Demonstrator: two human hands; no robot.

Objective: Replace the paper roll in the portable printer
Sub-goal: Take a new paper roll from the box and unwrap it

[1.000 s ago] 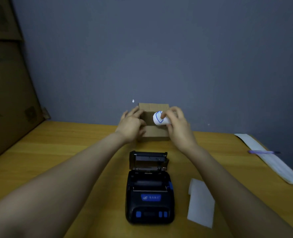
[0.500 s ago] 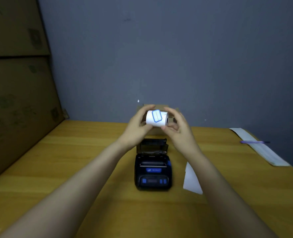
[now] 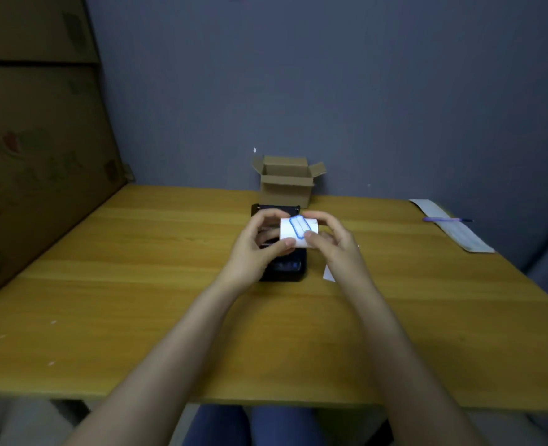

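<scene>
A white paper roll point(image 3: 293, 231) with a blue-outlined sticker is held above the table between both hands. My left hand point(image 3: 256, 251) grips its left end and underside. My right hand point(image 3: 334, 244) pinches its right end, thumb on the front. Directly below and behind the hands sits the black portable printer point(image 3: 285, 270), lid raised toward the wall, mostly hidden by my fingers. A small open cardboard box point(image 3: 286, 185) stands behind the printer against the wall.
The wooden table point(image 3: 137, 284) runs to a front edge near my knees. A white paper scrap point(image 3: 329, 273) lies right of the printer. A long paper strip point(image 3: 453, 226) with a purple pen point(image 3: 446, 219) lies far right. Large cardboard sheets point(image 3: 34, 156) lean at left.
Both hands have carried the paper roll out of the cardboard box and toward me, down over the open printer. The camera view has pulled back.
</scene>
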